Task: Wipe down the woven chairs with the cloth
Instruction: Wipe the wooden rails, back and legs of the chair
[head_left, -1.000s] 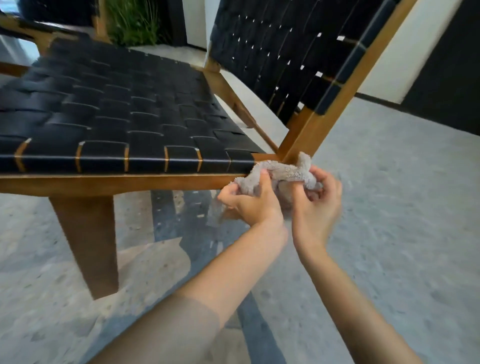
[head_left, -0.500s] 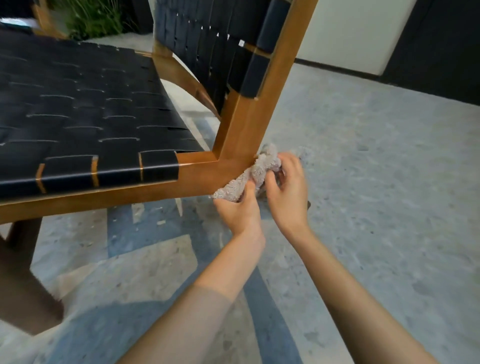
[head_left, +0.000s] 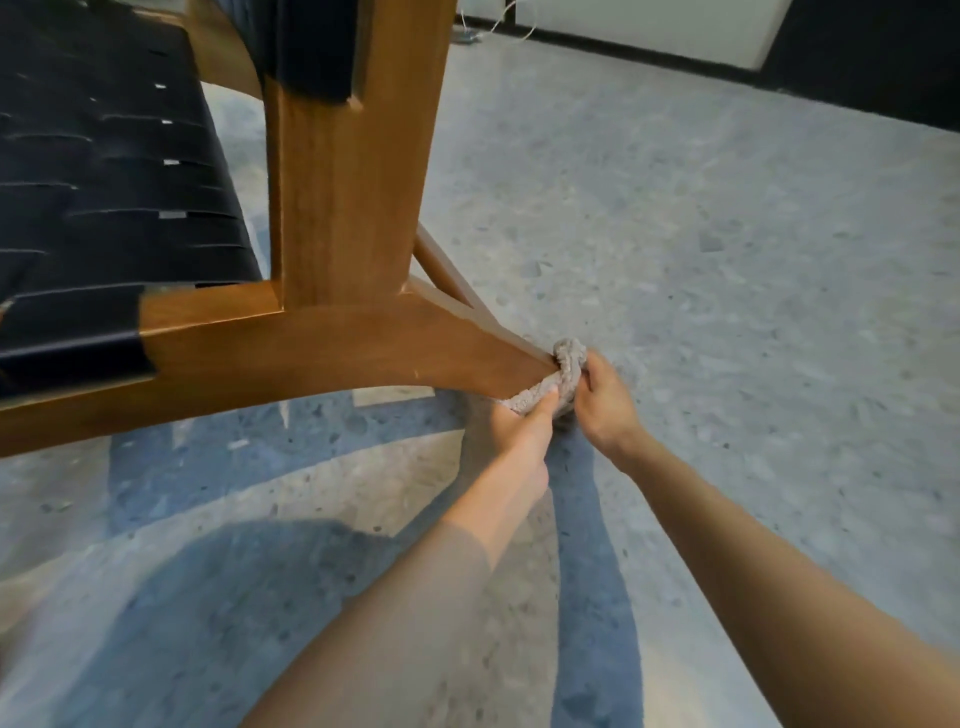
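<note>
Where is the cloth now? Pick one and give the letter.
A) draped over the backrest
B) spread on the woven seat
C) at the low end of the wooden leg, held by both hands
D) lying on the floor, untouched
C: the cloth is bunched against the low end of the leg, with the left hand and right hand both gripping it.

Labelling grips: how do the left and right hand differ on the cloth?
The left hand holds the cloth's flatter lower end, beneath the chair leg. The right hand grips the bunched upper part at the leg's tip.
The left hand reaches in from below, while the right hand comes in from the right side and sits higher in view.
Both grip the same cloth, which is held against the leg.
</note>
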